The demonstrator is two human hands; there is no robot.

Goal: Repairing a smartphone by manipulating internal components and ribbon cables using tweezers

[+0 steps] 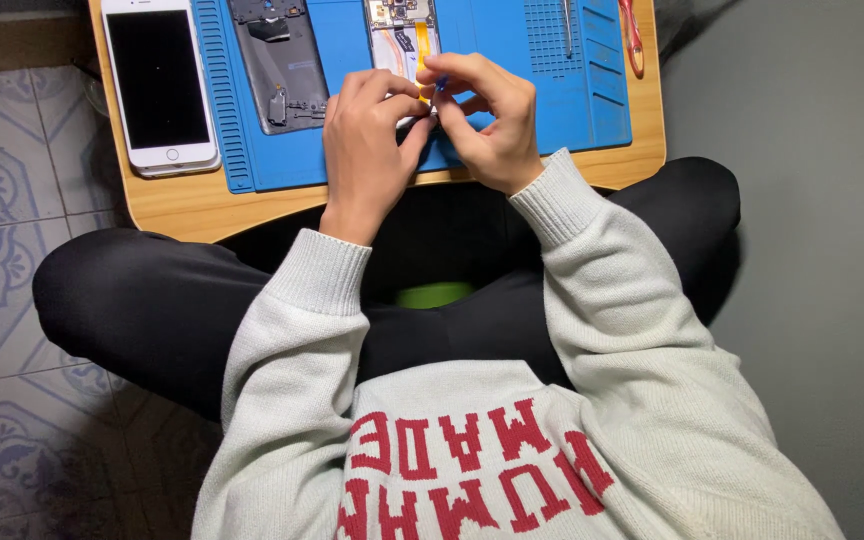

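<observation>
An opened phone with bare circuitry and a yellow flex cable lies on a blue repair mat. Both hands meet over its lower end. My left hand has its fingers curled, and the thumb and fingertips pinch the phone's lower edge. My right hand pinches a small blue-tipped tool, whose tip points down at the phone between the two hands. The hands hide the phone's lower part.
A grey phone back frame lies on the mat's left part. A white smartphone with a dark screen rests on the wooden lap table. Red-handled pliers and a thin metal tool sit at the mat's right. Tiled floor lies to the left.
</observation>
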